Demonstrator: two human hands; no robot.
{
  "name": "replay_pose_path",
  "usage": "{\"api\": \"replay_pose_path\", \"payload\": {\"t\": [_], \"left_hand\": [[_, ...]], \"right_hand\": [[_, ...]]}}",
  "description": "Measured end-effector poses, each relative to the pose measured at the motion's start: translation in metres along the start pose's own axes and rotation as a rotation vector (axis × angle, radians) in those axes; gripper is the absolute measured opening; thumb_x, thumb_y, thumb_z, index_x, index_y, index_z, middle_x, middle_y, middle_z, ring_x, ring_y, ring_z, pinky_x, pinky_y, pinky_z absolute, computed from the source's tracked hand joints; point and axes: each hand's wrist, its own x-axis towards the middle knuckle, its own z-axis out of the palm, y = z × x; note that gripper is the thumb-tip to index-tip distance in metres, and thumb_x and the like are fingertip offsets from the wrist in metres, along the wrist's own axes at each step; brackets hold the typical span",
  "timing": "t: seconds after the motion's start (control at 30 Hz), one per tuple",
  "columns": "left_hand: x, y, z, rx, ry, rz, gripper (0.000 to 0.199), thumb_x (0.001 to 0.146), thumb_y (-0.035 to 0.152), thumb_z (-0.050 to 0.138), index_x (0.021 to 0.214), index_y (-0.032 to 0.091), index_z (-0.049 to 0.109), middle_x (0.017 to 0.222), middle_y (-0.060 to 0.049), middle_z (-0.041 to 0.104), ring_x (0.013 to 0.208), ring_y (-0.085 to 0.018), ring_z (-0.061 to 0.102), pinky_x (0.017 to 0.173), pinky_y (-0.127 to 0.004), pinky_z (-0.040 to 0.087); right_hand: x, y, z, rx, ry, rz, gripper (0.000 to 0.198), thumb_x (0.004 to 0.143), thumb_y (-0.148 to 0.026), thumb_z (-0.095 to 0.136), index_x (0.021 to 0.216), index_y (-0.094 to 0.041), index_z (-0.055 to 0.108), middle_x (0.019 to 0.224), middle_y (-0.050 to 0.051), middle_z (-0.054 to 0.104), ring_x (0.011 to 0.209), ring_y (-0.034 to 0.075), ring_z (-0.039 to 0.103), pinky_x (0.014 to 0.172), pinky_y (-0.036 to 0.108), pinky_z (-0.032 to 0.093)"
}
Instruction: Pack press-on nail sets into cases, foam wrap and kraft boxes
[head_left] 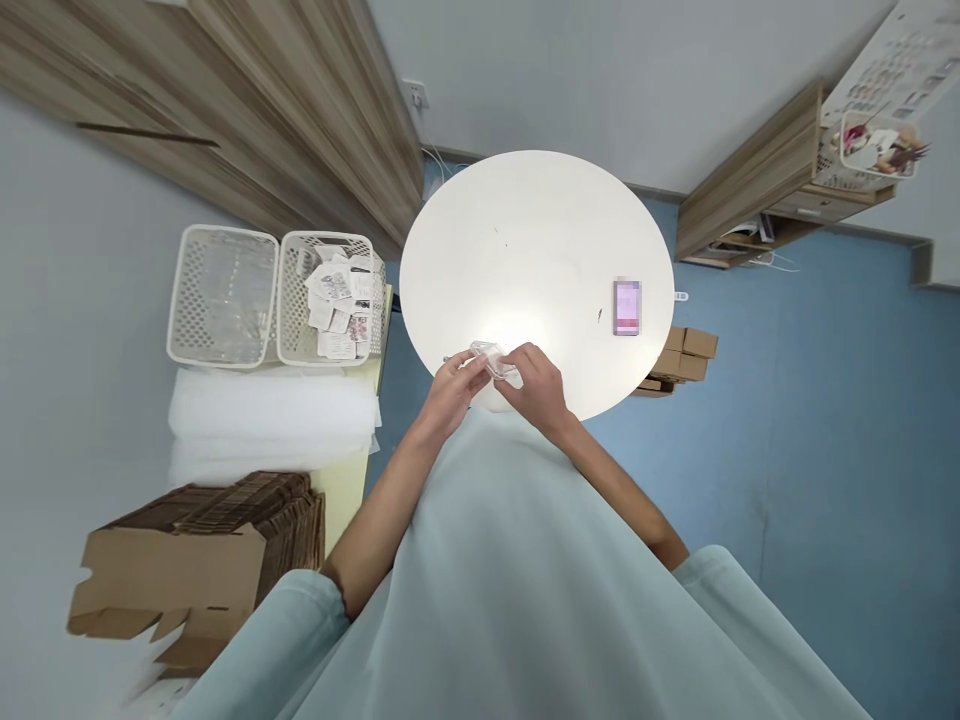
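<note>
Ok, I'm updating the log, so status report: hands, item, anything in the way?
Left hand, right hand: both pinching clear plastic item. Held over near edge of white table. Blurred purple rectangle off right; nothing seen blocking.

I wear a plain, pale blue-green shirt [517,570] of smooth, loosely draped fabric. Its sleeves [281,635], left and right, are short, wide and hemmed.

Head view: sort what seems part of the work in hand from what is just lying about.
Work in hand:
- clear plastic item, held by left hand and right hand

Apparently lying about:
- pixelated rectangle on the white table
- white baskets
- white sheeting
- folded cardboard
- brown boxes
</note>
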Motion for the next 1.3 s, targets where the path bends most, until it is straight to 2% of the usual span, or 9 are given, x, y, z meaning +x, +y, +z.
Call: {"api": "replay_pose_path", "payload": {"t": [0.17,0.3,0.43,0.53,0.63,0.73,0.83,1.03,1.3], "left_hand": [[-0.006,0.002,-0.015,-0.11,-0.14,-0.071,0.047,0.085,0.057,0.085,0.11,0.019,0.074,0.112,-0.012,0.081,0.11,-0.029,0.078,0.094,-0.04,0.061],[-0.009,0.007,-0.033,-0.101,-0.215,-0.151,0.053,0.084,0.059,0.085,0.12,0.02,0.075,0.121,-0.013,0.081,0.114,-0.034,0.078,0.095,-0.045,0.061],[-0.011,0.011,-0.043,-0.081,-0.305,-0.203,0.058,0.084,0.061,0.085,0.126,0.021,0.076,0.128,-0.014,0.079,0.115,-0.037,0.078,0.1,-0.049,0.06],[-0.013,0.012,-0.047,-0.037,-0.293,-0.173,0.065,0.085,0.068,0.082,0.129,0.021,0.075,0.136,-0.016,0.076,0.123,-0.038,0.075,0.104,-0.049,0.059],[-0.018,0.015,-0.051,0.069,-0.215,-0.03,0.071,0.086,0.07,0.081,0.139,0.025,0.071,0.152,-0.016,0.067,0.141,-0.037,0.064,0.114,-0.048,0.054],[-0.025,0.021,-0.055,0.218,-0.167,0.149,0.085,0.076,0.056,0.095,0.15,0.03,0.063,0.164,-0.013,0.056,0.154,-0.036,0.051,0.125,-0.048,0.045],[-0.029,0.028,-0.058,0.327,-0.172,0.238,0.093,0.071,0.049,0.1,0.153,0.03,0.061,0.16,-0.014,0.06,0.153,-0.036,0.052,0.128,-0.052,0.042],[-0.032,0.03,-0.062,0.336,-0.177,0.221,0.09,0.067,0.049,0.102,0.148,0.028,0.067,0.151,-0.015,0.067,0.139,-0.038,0.065,0.122,-0.058,0.05],[-0.04,0.025,-0.061,0.316,-0.161,0.172,0.09,0.063,0.049,0.104,0.144,0.024,0.072,0.15,-0.016,0.069,0.139,-0.042,0.065,0.122,-0.06,0.051]], "right_hand": [[-0.005,-0.018,-0.023,0.134,-0.14,-0.141,0.028,0.097,-0.04,0.077,0.123,-0.031,0.071,0.137,0.009,0.069,0.131,0.031,0.064,0.106,0.048,0.059],[-0.005,-0.027,-0.04,0.199,-0.227,-0.193,0.032,0.094,-0.039,0.083,0.123,-0.032,0.07,0.166,0.005,0.054,0.155,0.031,0.049,0.124,0.056,0.048],[-0.003,-0.032,-0.038,0.228,-0.276,-0.15,0.025,0.093,-0.038,0.082,0.113,-0.03,0.07,0.161,0.006,0.06,0.151,0.031,0.055,0.123,0.056,0.049],[-0.003,-0.035,-0.03,0.248,-0.264,-0.097,0.027,0.092,-0.04,0.083,0.112,-0.03,0.069,0.158,0.005,0.062,0.147,0.031,0.06,0.118,0.052,0.053],[-0.005,-0.034,-0.023,0.278,-0.222,-0.038,0.032,0.089,-0.045,0.085,0.111,-0.03,0.067,0.156,0.006,0.063,0.146,0.031,0.06,0.117,0.052,0.053],[-0.009,-0.032,-0.015,0.351,-0.194,0.003,0.04,0.085,-0.05,0.088,0.11,-0.03,0.065,0.153,0.007,0.065,0.143,0.031,0.062,0.118,0.053,0.051],[-0.013,-0.031,-0.008,0.437,-0.189,0.032,0.043,0.082,-0.053,0.09,0.108,-0.029,0.064,0.15,0.008,0.067,0.141,0.03,0.064,0.119,0.052,0.05],[-0.018,-0.036,-0.005,0.529,-0.208,0.09,0.042,0.079,-0.049,0.093,0.102,-0.029,0.063,0.148,0.008,0.068,0.138,0.028,0.066,0.123,0.051,0.048],[-0.021,-0.032,-0.012,0.506,-0.279,0.132,0.041,0.078,-0.052,0.093,0.097,-0.028,0.065,0.149,0.008,0.068,0.141,0.03,0.064,0.122,0.053,0.049]]}}
